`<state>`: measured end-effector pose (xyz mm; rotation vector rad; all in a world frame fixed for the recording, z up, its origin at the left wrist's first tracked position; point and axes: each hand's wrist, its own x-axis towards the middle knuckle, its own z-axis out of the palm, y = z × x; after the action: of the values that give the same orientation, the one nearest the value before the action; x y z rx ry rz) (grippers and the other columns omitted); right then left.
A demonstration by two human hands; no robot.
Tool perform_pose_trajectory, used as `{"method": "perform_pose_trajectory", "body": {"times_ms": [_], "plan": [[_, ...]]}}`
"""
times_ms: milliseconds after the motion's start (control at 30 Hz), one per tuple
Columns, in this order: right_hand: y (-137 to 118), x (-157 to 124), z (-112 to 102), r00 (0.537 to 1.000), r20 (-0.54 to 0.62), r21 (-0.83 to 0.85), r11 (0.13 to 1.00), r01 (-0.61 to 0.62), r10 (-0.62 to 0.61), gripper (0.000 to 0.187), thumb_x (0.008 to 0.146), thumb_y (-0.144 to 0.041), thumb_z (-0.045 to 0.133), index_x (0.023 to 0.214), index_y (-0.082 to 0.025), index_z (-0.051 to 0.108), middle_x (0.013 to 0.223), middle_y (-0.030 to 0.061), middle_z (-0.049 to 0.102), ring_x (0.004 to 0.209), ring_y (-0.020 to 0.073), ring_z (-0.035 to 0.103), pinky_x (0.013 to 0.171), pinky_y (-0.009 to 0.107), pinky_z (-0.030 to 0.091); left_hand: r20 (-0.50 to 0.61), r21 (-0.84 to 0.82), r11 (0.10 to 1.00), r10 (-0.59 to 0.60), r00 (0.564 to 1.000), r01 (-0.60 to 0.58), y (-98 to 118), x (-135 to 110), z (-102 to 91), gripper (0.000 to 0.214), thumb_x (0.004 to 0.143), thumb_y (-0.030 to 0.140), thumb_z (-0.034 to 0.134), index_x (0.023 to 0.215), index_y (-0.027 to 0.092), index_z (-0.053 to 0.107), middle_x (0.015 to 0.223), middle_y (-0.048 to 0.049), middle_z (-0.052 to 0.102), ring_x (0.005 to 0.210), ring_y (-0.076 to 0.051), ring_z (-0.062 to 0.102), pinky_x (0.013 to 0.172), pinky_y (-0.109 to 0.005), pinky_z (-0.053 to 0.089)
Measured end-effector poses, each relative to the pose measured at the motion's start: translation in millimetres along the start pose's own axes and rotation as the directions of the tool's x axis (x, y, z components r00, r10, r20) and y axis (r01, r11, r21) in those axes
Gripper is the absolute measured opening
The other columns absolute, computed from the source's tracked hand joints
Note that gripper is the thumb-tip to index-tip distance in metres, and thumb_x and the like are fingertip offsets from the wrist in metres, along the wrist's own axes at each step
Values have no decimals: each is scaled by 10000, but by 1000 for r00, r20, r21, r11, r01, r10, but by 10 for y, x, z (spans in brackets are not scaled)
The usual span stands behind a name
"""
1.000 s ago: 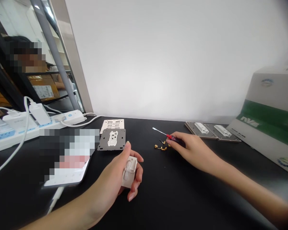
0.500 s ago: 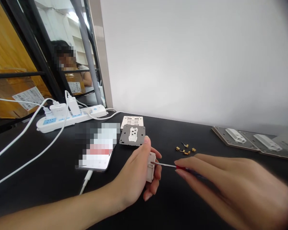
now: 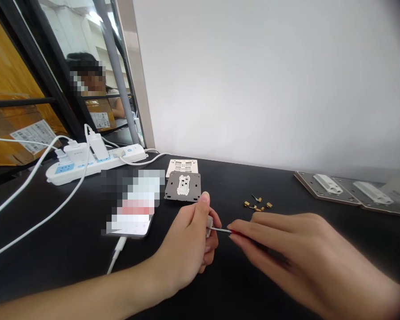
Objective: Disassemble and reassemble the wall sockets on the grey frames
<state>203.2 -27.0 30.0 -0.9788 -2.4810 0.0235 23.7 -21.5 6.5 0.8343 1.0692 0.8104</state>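
Observation:
My left hand (image 3: 190,235) is closed around a small white plastic housing (image 3: 209,226), most of it hidden by the thumb and fingers. From the right, my right hand (image 3: 286,249) pinches a screwdriver with a red handle (image 3: 234,231). Its thin metal shaft (image 3: 220,230) points left, and the tip meets the housing, though the exact contact is hidden. Beyond the hands lie several small brass contact pieces (image 3: 257,204). A dark grey switch plate with a white centre (image 3: 193,189) rests against a white frame (image 3: 183,165) behind my left hand.
Left of my hand lies a lit phone (image 3: 136,209) with a white cable (image 3: 117,253). A white power strip (image 3: 96,166) with plugged-in chargers stands behind it. Panels with white bars (image 3: 346,191) lie at the far right. A person (image 3: 90,84) shows past the wall's left edge.
My left hand has turned and closed further, so less of the housing shows. My right hand and the screwdriver have shifted left. The view has moved slightly.

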Motion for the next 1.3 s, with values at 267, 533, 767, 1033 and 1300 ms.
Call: {"method": "perform_pose_trajectory", "body": {"times_ms": [267,533,767,1033,1300], "plan": [[102,-129,133,1000,20,145,989,-6,3,181,940,-205,516,1004,-189,685,708,26,660,518,102,573,500,225,426,67,-12,998,-65,996,66,16,6,-31,528,885,705,365,720,211,453,426,102,284,365,-43,180,356,-156,119],[117,-157,14,998,51,23,999,-43,41,189,940,-257,520,1058,-239,666,824,31,700,668,156,663,603,261,485,123,-144,986,-68,990,86,12,28,-94,488,928,642,369,792,194,506,485,77,369,374,-33,229,367,-154,127],[675,-402,-202,952,-124,-259,917,-304,280,276,938,-436,475,1086,-263,632,1006,41,702,812,234,682,739,363,507,149,-307,944,-77,986,120,38,87,-135,495,982,558,328,793,154,542,510,57,395,381,-29,255,357,-155,145],[832,-663,-5,777,-30,-514,657,-551,628,388,956,-386,367,994,-191,700,916,92,654,705,261,673,581,398,505,162,-340,934,-60,985,113,43,82,-87,475,984,546,313,848,153,543,618,-3,503,487,-95,431,444,-211,352],[648,-503,-96,897,-216,-402,802,-443,387,418,938,-478,429,1127,-179,653,1014,117,654,844,274,653,702,413,515,147,-336,936,-61,987,108,42,81,-73,429,971,538,362,876,156,534,646,-12,524,543,-129,470,495,-245,401]]}}
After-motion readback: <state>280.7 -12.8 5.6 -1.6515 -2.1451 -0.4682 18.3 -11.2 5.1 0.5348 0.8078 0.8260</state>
